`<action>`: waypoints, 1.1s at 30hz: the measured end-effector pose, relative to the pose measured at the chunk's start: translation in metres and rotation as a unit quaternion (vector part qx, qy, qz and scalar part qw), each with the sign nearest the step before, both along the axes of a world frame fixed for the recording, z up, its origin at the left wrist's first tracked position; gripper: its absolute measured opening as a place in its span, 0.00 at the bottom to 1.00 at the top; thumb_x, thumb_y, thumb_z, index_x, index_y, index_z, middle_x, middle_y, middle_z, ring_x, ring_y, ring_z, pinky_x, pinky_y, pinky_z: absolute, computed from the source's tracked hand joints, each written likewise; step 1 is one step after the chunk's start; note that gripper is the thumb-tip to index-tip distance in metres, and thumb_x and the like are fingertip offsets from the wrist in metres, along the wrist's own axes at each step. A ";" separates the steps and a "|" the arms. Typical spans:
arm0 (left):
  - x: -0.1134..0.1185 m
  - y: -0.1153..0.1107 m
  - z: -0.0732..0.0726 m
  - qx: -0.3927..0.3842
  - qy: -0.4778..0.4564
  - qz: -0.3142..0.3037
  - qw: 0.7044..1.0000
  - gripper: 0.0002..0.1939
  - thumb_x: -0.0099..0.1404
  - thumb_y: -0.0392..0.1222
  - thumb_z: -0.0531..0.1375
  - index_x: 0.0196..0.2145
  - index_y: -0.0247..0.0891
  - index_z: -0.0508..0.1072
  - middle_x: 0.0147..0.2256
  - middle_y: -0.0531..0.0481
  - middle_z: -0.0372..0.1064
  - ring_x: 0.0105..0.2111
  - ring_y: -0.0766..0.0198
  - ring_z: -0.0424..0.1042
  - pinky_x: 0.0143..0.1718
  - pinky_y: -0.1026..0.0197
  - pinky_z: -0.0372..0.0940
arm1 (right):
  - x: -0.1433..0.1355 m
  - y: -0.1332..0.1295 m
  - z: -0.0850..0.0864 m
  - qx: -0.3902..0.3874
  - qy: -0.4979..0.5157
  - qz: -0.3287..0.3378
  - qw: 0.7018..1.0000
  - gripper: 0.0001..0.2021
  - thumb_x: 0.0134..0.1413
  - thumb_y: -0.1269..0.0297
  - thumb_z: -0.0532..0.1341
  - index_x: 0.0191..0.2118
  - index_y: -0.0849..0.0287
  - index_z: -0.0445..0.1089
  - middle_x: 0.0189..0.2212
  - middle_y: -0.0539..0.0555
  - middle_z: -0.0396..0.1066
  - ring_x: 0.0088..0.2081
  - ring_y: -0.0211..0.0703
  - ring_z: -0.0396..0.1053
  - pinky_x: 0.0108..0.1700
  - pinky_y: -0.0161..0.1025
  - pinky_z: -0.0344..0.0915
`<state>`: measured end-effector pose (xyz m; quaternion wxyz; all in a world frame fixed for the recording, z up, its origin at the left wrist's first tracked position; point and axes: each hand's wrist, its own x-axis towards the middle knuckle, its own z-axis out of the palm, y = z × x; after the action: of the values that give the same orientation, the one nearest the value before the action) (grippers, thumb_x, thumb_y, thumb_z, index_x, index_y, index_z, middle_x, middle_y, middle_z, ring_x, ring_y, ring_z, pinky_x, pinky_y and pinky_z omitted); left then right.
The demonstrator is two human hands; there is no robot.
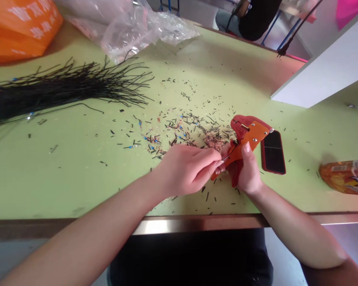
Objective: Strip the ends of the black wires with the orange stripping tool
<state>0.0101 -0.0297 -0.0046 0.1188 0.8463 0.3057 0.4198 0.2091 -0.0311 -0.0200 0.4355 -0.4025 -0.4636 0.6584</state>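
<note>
My right hand [250, 169] is wrapped round the handles of an orange and red hand tool [248, 133], which is tilted above the table with its head up and to the right. My left hand [189, 169] pinches a thin dark wire [232, 151] at the tool's left side, its fingertips close to my right fingers. Only a short piece of the wire shows between my fingertips and the tool. Beneath and behind both hands, black and copper-coloured clippings [213, 139] lie scattered, with a few small blue bits among them.
A bundle of black wires [68, 85] lies at the left. Behind it are an orange bag [20, 29] and clear plastic [131, 29]. A phone [273, 153] and a bottle [346, 176] lie at the right, below a white panel [325, 63]. A seated person [255, 18] is beyond the table.
</note>
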 end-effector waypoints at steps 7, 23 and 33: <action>0.000 -0.001 0.000 -0.007 0.010 -0.006 1.000 0.08 0.74 0.36 0.56 0.36 0.39 0.70 0.21 0.60 0.68 0.17 0.72 0.61 0.21 0.65 0.53 | -0.002 0.001 0.000 0.014 0.009 -0.001 1.000 0.32 0.62 0.28 0.56 0.24 0.52 0.69 0.17 0.51 0.63 0.25 0.49 0.71 0.26 0.45 0.71; -0.013 0.016 0.004 -0.140 -0.171 0.049 0.974 0.11 0.77 0.41 0.55 0.36 0.39 0.73 0.22 0.57 0.65 0.19 0.71 0.58 0.21 0.66 0.55 | 0.012 0.020 0.011 -0.064 0.091 0.122 0.986 0.34 0.57 0.24 0.57 0.29 0.56 0.72 0.21 0.50 0.66 0.24 0.44 0.69 0.33 0.46 0.76; -0.016 0.032 -0.008 -0.250 -0.176 -0.008 0.952 0.19 0.76 0.56 0.57 0.34 0.39 0.73 0.25 0.55 0.62 0.23 0.68 0.59 0.22 0.64 0.55 | 0.019 0.012 -0.001 -0.086 0.117 0.303 0.942 0.35 0.61 0.26 0.55 0.40 0.59 0.75 0.31 0.55 0.75 0.34 0.47 0.76 0.41 0.46 0.76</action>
<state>-0.0064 0.0028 -0.0127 0.3819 0.7049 0.3683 0.4708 0.2278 -0.0192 -0.0210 0.2300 -0.1987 -0.4506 0.8394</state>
